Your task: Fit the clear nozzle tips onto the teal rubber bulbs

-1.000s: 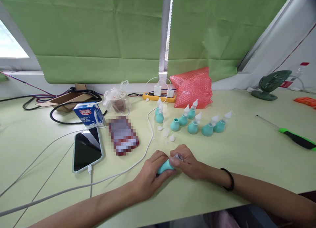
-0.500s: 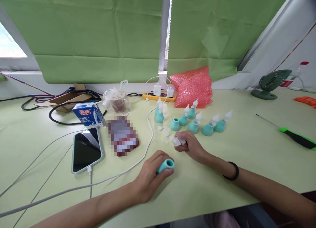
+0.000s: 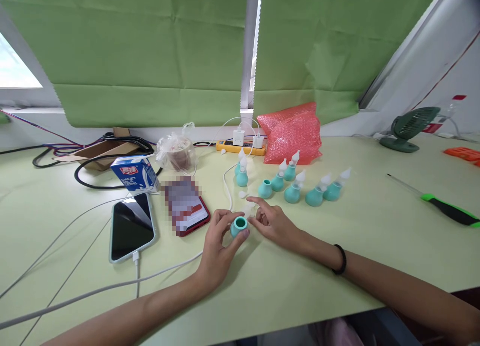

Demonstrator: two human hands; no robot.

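Note:
My left hand (image 3: 222,241) grips a teal squeeze bulb (image 3: 239,227) between thumb and fingers, its round mouth facing up. Beside it, my right hand (image 3: 273,220) has its index finger stretched out and its thumb apart. Translucent white nozzle tips (image 3: 249,209) lie by its fingertips, partly hidden. A small white piece (image 3: 242,195) rests just beyond them. Behind my right hand stands a teal bulb (image 3: 265,189) without a nozzle. Around it are several teal bulbs (image 3: 292,193) fitted with clear pointed nozzles.
Left of my hands lie a red-cased phone (image 3: 189,208), a charging phone (image 3: 133,228) and a blue milk carton (image 3: 135,173). A white cable (image 3: 165,271) crosses the table. At the back are a yellow power strip (image 3: 225,147) and pink bubble wrap (image 3: 294,136); right, a screwdriver (image 3: 450,208) and fan (image 3: 408,128).
My left hand has moved up and left, turning the bulb's mouth upward. My right hand has shifted left and loosened from the white pieces, which now sit at its fingertips.

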